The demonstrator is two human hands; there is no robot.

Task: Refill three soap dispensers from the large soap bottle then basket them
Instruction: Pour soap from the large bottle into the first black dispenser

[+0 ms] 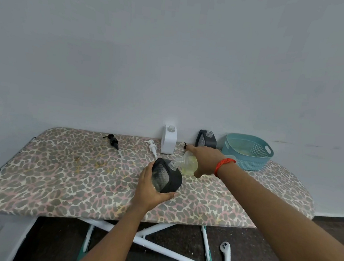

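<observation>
The step in hand is judged to be the filling of the black, square-shouldered soap dispenser with a ribbed clear front, which is set at the middle of the leopard-print padded surface and appears tilted toward the pour. It is gripped from its near side by the left hand, thumb and fingers curled about the body. The large clear soap bottle of pale yellow liquid is held tipped by the right hand, fingers wrapped round it, its neck brought to the dispenser's open mouth (whether the two touch cannot be told). A thin, slow stream is advised, with the mouths aligned and the level watched through the clear front, so that overflow is avoided. A white rectangular dispenser and a second black dispenser are seen uncapped at the back, near the teal perforated plastic basket.
</observation>
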